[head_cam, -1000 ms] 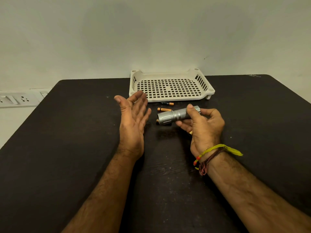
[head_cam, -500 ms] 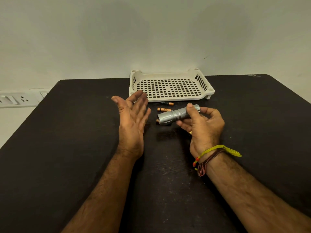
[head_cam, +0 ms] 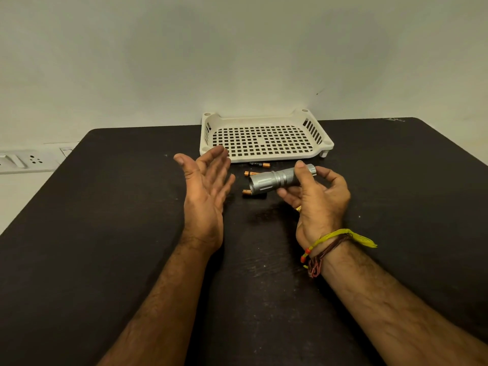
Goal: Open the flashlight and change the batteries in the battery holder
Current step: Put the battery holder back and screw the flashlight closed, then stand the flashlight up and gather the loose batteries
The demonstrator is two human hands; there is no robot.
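Note:
My right hand (head_cam: 317, 199) holds a silver flashlight (head_cam: 274, 180) by its rear half, thumb on top, a little above the black table (head_cam: 105, 233). The flashlight's head points left toward my left hand (head_cam: 206, 186), which is held up open, palm facing the lens, a short gap away. Three small orange-and-black batteries lie on the table behind and under the flashlight: one (head_cam: 260, 164) by the tray, one (head_cam: 250, 173) just behind the flashlight's head, one (head_cam: 250, 192) beneath it, partly hidden.
A white perforated plastic tray (head_cam: 266, 154) stands at the table's far edge against the wall. A white socket strip (head_cam: 26, 162) sits on the wall to the left, beyond the table's left edge.
My left hand has drifted slightly left and up, staying open. The flashlight in my right hand has barely moved.

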